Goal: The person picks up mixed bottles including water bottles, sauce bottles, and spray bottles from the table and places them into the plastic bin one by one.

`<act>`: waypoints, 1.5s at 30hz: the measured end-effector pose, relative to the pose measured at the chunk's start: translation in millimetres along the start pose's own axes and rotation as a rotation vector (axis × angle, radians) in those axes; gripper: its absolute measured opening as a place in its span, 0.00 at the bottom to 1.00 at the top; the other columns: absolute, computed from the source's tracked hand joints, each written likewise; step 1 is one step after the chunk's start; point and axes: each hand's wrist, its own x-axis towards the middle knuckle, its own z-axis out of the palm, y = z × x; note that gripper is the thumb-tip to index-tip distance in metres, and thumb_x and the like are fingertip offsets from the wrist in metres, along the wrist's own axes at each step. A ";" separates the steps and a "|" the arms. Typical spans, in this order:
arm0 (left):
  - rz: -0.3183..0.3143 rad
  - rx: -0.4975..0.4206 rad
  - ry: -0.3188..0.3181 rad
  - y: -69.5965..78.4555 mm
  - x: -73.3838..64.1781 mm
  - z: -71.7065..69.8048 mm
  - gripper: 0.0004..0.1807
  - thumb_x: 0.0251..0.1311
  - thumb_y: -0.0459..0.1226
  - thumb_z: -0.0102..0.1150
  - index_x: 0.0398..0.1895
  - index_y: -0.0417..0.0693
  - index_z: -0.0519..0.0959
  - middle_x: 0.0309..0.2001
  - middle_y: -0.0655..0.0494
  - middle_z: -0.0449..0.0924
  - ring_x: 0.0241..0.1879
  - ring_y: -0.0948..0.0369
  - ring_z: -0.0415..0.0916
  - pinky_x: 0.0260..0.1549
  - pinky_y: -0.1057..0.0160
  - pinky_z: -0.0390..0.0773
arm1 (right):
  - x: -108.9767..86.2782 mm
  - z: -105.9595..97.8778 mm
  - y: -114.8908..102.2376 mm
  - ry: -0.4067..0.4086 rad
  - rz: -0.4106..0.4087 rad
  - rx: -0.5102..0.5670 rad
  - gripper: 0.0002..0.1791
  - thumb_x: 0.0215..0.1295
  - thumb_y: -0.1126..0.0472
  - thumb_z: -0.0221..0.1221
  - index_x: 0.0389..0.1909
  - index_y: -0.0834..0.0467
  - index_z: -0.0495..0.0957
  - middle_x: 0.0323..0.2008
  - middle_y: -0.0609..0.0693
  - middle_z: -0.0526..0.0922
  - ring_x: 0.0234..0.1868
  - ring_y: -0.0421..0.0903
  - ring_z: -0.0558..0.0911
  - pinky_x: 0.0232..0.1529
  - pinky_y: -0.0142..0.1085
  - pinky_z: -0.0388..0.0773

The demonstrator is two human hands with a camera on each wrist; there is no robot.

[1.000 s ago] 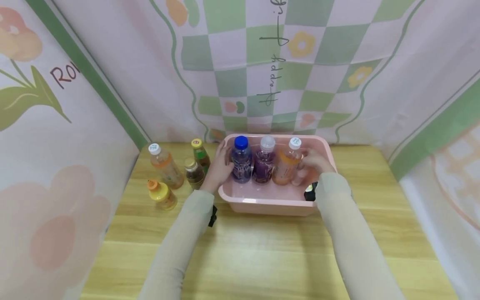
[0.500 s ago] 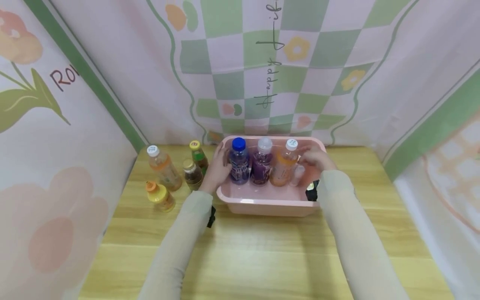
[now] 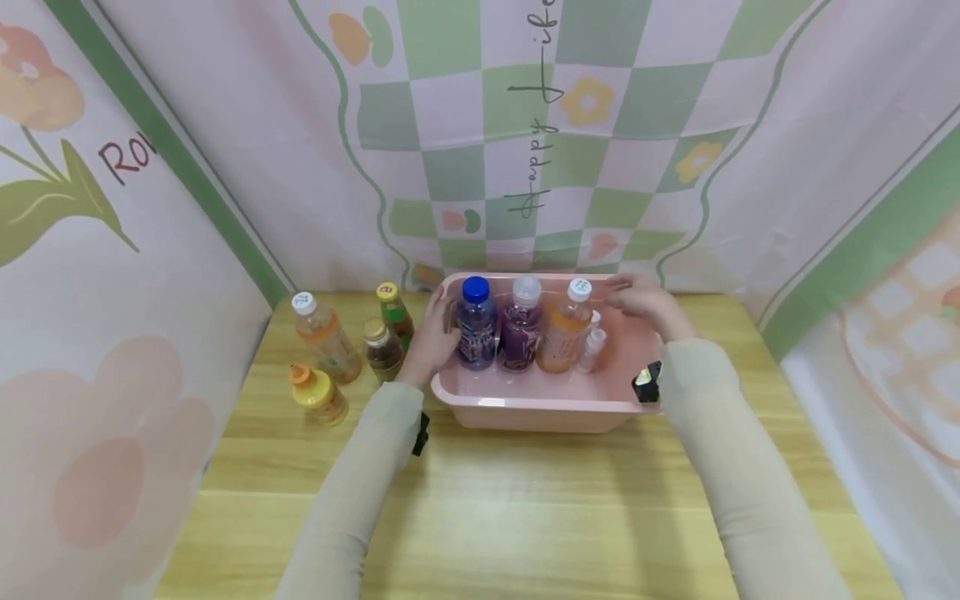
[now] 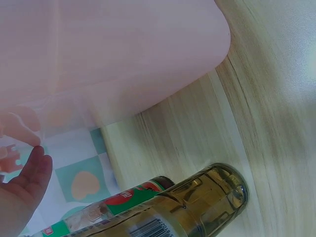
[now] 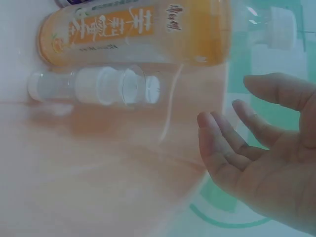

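Observation:
My left hand point(image 3: 433, 337) grips the left rim of the pink basin point(image 3: 540, 417), fingers along the outer side and thumb inward, beside a blue-capped bottle point(image 3: 477, 329). Right of that bottle stand a bottle of purple drink point(image 3: 521, 333) and an orange-labelled drink bottle point(image 3: 564, 337). Two small clear bottles with white caps point(image 3: 591, 350) stand close against the orange one, one partly hiding the other. Over the basin's right back rim is my right hand point(image 3: 641, 302), fingers loosely bent with nothing in them; the right wrist view shows it apart from the small bottles.
Left of the basin stand an orange-labelled bottle point(image 3: 328, 342), a yellow squeeze bottle point(image 3: 321, 396) with an orange cap, a brown bottle point(image 3: 384, 354) and a green-labelled bottle point(image 3: 396, 312). A patterned curtain point(image 3: 517, 150) hangs behind the wooden table point(image 3: 525, 508).
My right hand has let go of a small clear bottle beside the orange-labelled drink and drawn back to the right and up. The left hand stays at the basin's rim.

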 end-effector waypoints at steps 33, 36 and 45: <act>-0.020 -0.038 -0.008 0.9 -1.2 -0.6 0.36 0.61 0.32 0.50 0.74 0.51 0.54 0.78 0.62 0.35 0.72 0.46 0.56 0.69 0.44 0.60 | -20.1 3.4 67.2 0.276 -0.364 -0.175 0.26 0.62 0.66 0.57 0.61 0.70 0.67 0.62 0.73 0.63 0.62 0.69 0.63 0.62 0.67 0.61; -0.023 -0.034 -0.004 0.1 -0.7 -0.6 0.36 0.61 0.32 0.50 0.74 0.51 0.54 0.78 0.62 0.35 0.71 0.46 0.56 0.69 0.44 0.61 | -17.6 8.4 69.9 0.323 -0.351 -0.178 0.27 0.60 0.65 0.58 0.60 0.69 0.68 0.65 0.73 0.60 0.65 0.72 0.58 0.63 0.70 0.55; -0.022 -0.005 -0.010 1.3 -0.8 -1.4 0.36 0.61 0.33 0.50 0.74 0.50 0.54 0.78 0.62 0.34 0.72 0.47 0.56 0.67 0.45 0.64 | -8.2 25.0 77.7 0.390 -0.338 -0.132 0.29 0.55 0.68 0.59 0.60 0.70 0.67 0.68 0.72 0.53 0.68 0.75 0.49 0.62 0.75 0.47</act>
